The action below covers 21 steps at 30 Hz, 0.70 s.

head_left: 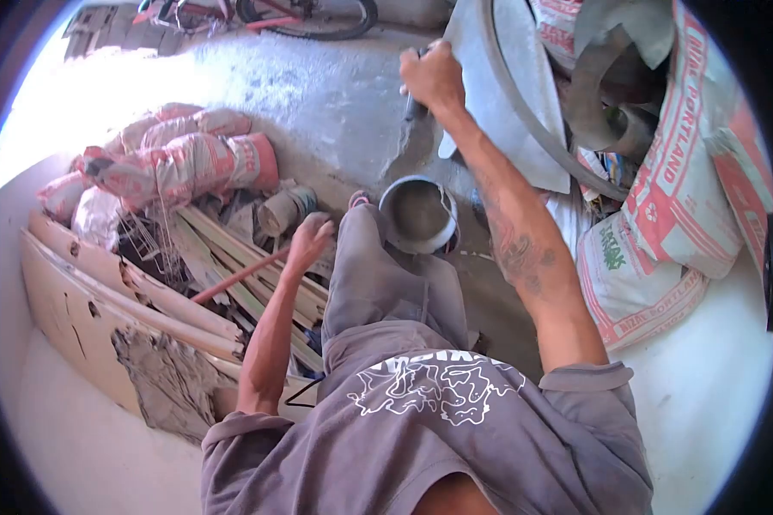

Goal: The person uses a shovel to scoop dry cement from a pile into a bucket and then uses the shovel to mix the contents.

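Note:
My right hand (434,77) is closed around a dark-handled tool (416,109), with my arm stretched forward over the grey floor. The tool's far end is hard to make out. My left hand (309,241) hangs beside my knee with its fingers curled together; whether anything is inside them is hidden. Next to that hand, a reddish stick (239,276) slants over the debris, its upper end meeting the hand's outline. Between my arms, a round bucket (418,215) stands near my foot, with greyish contents.
Pink-and-white sacks (185,168) and wooden strips (223,249) lie at left, beside a long tan panel (86,330). Cement sacks (683,189), a large curved rim (524,112) and a grey sheet (481,77) are at right. A bicycle wheel (318,33) is at the top.

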Tool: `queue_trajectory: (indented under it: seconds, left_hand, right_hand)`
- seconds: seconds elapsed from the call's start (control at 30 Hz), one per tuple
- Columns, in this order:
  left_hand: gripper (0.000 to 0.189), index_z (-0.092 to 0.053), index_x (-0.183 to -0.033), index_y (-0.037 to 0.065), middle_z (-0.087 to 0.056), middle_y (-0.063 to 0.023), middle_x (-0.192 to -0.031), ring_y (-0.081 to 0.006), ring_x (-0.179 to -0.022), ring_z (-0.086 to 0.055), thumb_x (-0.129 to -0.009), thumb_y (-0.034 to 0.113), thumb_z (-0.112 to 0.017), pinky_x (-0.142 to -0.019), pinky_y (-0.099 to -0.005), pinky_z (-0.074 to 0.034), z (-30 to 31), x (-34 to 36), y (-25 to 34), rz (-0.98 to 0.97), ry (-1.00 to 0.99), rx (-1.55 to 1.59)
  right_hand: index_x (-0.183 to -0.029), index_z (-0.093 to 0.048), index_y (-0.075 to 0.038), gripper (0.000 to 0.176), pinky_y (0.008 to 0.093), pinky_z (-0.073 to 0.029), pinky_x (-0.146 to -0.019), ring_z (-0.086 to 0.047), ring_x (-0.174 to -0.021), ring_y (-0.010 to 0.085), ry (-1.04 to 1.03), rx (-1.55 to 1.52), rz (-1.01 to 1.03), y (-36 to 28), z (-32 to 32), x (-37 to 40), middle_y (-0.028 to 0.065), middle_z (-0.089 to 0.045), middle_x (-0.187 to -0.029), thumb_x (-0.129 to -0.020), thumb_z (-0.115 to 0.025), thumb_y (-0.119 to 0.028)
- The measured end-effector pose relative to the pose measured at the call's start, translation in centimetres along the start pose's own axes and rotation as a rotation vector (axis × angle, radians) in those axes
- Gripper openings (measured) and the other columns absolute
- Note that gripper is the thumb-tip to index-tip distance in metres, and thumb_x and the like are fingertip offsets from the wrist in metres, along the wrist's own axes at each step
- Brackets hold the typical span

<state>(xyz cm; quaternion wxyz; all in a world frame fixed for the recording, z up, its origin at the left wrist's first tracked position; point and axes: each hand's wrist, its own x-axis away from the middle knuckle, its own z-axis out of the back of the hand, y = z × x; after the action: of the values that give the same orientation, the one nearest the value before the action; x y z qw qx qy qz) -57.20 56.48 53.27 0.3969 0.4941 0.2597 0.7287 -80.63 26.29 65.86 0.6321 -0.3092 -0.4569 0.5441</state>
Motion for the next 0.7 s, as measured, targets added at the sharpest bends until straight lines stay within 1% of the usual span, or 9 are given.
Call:
queue_trajectory:
  seconds: [0.07,0.1,0.17,0.2,0.3,0.37,0.47,0.67,0.7]
  left_hand:
    - [0.032,-0.053,-0.109,0.0,-0.061,-0.0077,-0.088,-0.0127,-0.075,-0.058,-0.088,0.024,-0.054,-0.064,-0.0264,-0.047,-4.3,-0.9,1.7,0.05,-0.094,0.015]
    - [0.031,-0.054,-0.11,0.002,-0.061,-0.0083,-0.088,-0.0138,-0.078,-0.06,-0.088,0.024,-0.054,-0.066,-0.0272,-0.048,-6.4,-1.1,2.4,0.061,-0.154,-0.037]
    - [0.029,-0.057,-0.104,0.002,-0.062,-0.0128,-0.089,-0.0185,-0.081,-0.062,-0.085,0.024,-0.055,-0.07,-0.0315,-0.048,-11.5,-3.1,-1.7,-0.148,-0.166,-0.234]
    - [0.029,-0.058,-0.101,0.001,-0.062,-0.0155,-0.088,-0.0227,-0.081,-0.062,-0.085,0.025,-0.055,-0.071,-0.034,-0.048,-14.2,-4.0,-3.1,-0.147,-0.172,-0.218]
    - [0.038,-0.06,-0.096,0.0,-0.064,-0.0193,-0.089,-0.0334,-0.086,-0.062,-0.08,0.034,-0.058,-0.078,-0.0386,-0.047,-22.3,-6.4,-9.7,-0.072,-0.252,-0.23]
    - [0.045,-0.06,-0.095,0.001,-0.062,-0.0216,-0.095,-0.035,-0.093,-0.059,-0.078,0.043,-0.059,-0.081,-0.0411,-0.046,-26.5,-7.2,-12.2,0.125,-0.395,-0.229]
    - [0.061,-0.055,-0.109,0.001,-0.053,-0.0261,-0.115,-0.0365,-0.104,-0.054,-0.074,0.05,-0.061,-0.087,-0.0439,-0.044,-33.6,-8.8,-17.7,0.109,-0.576,-0.378]
    - [0.099,-0.027,-0.132,-0.006,-0.029,-0.0257,-0.137,-0.0354,-0.121,-0.04,-0.068,0.058,-0.066,-0.1,-0.0407,-0.034,-39.0,-11.1,-21.5,0.416,-0.47,-0.313]
    - [0.098,-0.028,-0.131,-0.007,-0.032,-0.0255,-0.135,-0.0345,-0.121,-0.04,-0.068,0.057,-0.067,-0.101,-0.0399,-0.033,-40.5,-11.6,-23.3,0.341,-0.431,-0.18]
  right_hand:
    - [-0.089,-0.048,0.005,0.028,0.0342,-0.051,-0.053,-0.061,-0.051,0.0217,-0.002,0.024,0.034,0.2,-0.9,-1.1,0.0146,-0.062,-0.069,-0.079,-0.054,-0.02]
    - [-0.09,-0.05,0.008,0.033,0.0365,-0.051,-0.06,-0.063,-0.061,0.0253,0.058,0.092,0.09,0.6,-1.5,-1.8,0.0208,-0.062,-0.073,-0.078,-0.054,-0.022]
    - [-0.092,-0.054,0.014,0.043,0.0411,-0.05,-0.074,-0.066,-0.081,0.0326,0.186,0.227,0.228,0.8,-2.9,-3.8,0.0332,-0.06,-0.08,-0.076,-0.054,-0.026]
    - [-0.081,-0.053,0.015,0.04,0.041,-0.051,-0.067,-0.066,-0.075,0.0329,0.211,0.218,0.231,0.1,-2.9,-3.9,0.0332,-0.06,-0.078,-0.076,-0.052,-0.025]
    - [-0.072,-0.055,0.012,0.034,0.0383,-0.051,-0.056,-0.066,-0.068,0.0309,-0.129,0.127,0.032,-2.9,-2.3,-4.1,0.0296,-0.061,-0.077,-0.075,-0.054,-0.022]
    - [-0.067,-0.057,0.007,0.027,0.0351,-0.049,-0.047,-0.063,-0.056,0.0245,-0.218,0.048,0.072,-2.3,-3.1,-5.6,0.0185,-0.061,-0.069,-0.076,-0.055,-0.018]
    - [-0.071,-0.055,0.003,0.023,0.0355,-0.046,-0.049,-0.059,-0.057,0.0227,-0.34,-0.001,0.042,-0.9,-2.7,-7.4,0.0143,-0.058,-0.07,-0.079,-0.053,-0.019]
    - [-0.078,-0.051,-0.006,0.017,0.0362,-0.041,-0.054,-0.051,-0.058,0.0192,-0.558,-0.178,-0.104,-0.7,3.2,-12.2,0.0057,-0.052,-0.071,-0.084,-0.047,-0.02]
    - [-0.079,-0.051,-0.007,0.016,0.0363,-0.04,-0.055,-0.05,-0.059,0.0186,-0.608,-0.202,-0.151,-0.9,4.1,-12.9,0.0043,-0.051,-0.071,-0.085,-0.047,-0.021]
